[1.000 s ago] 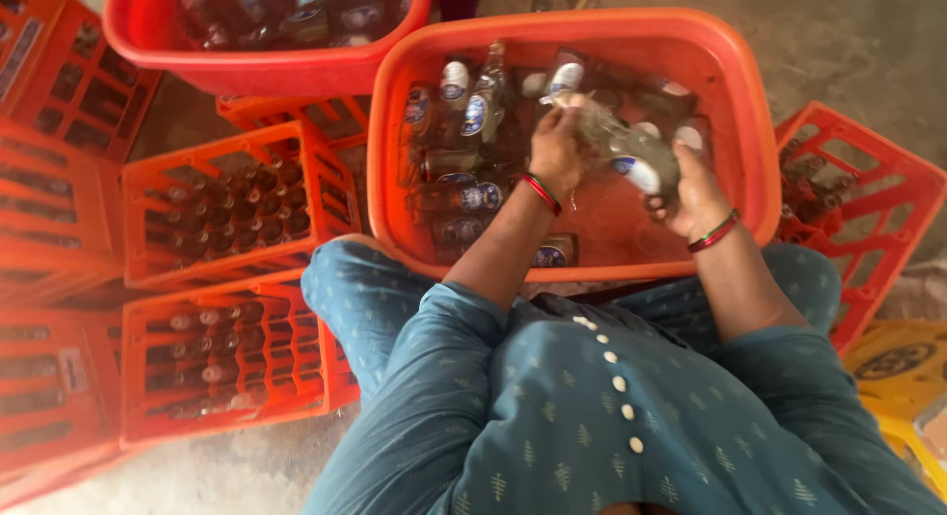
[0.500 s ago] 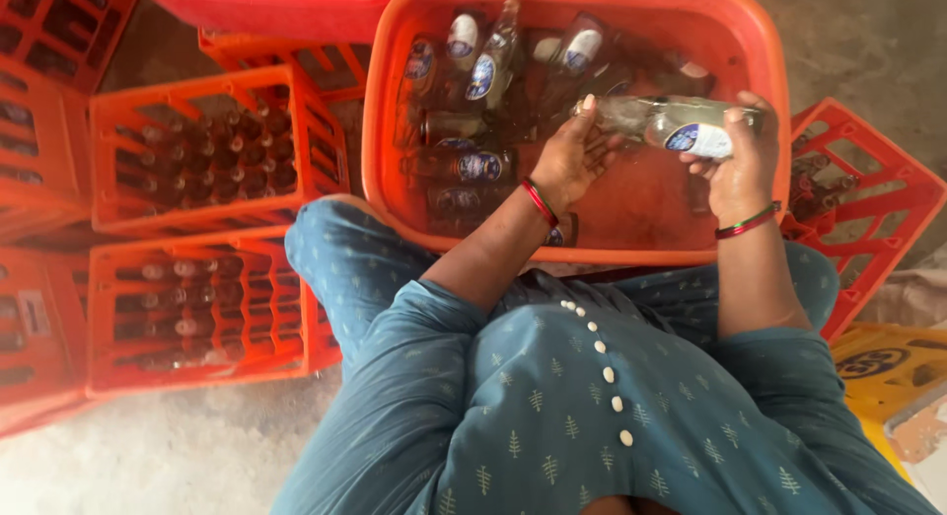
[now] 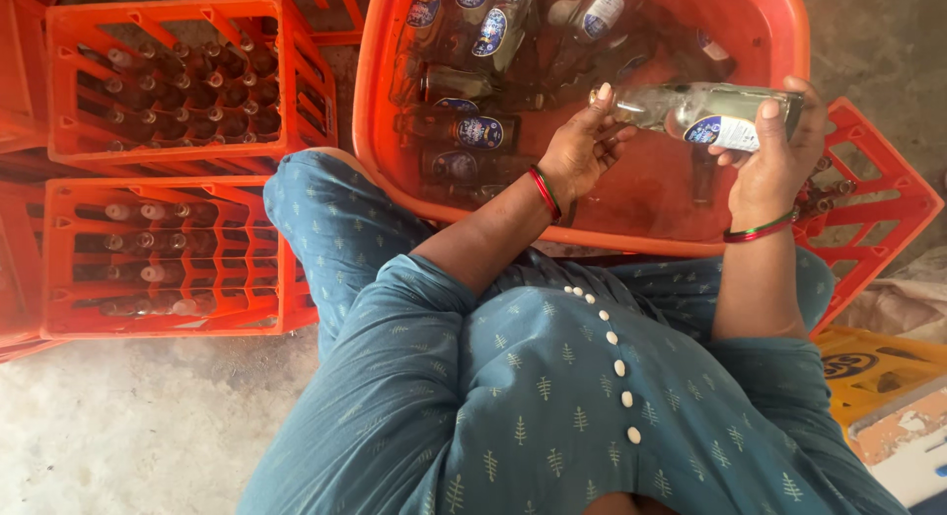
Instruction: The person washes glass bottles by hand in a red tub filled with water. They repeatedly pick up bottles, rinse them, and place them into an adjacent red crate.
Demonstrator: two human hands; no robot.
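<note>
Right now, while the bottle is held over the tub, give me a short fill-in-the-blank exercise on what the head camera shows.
1. Both hands hold one clear glass ____ lying sideways above the tub.
2. The right hand grips its wide end, and the left hand is at its ____ end.
3. More labelled bottles lie inside the big ____ tub.
4. The crates at the person's left hold bottles and are coloured ____.

Missing words: bottle; narrow; orange; orange
</note>
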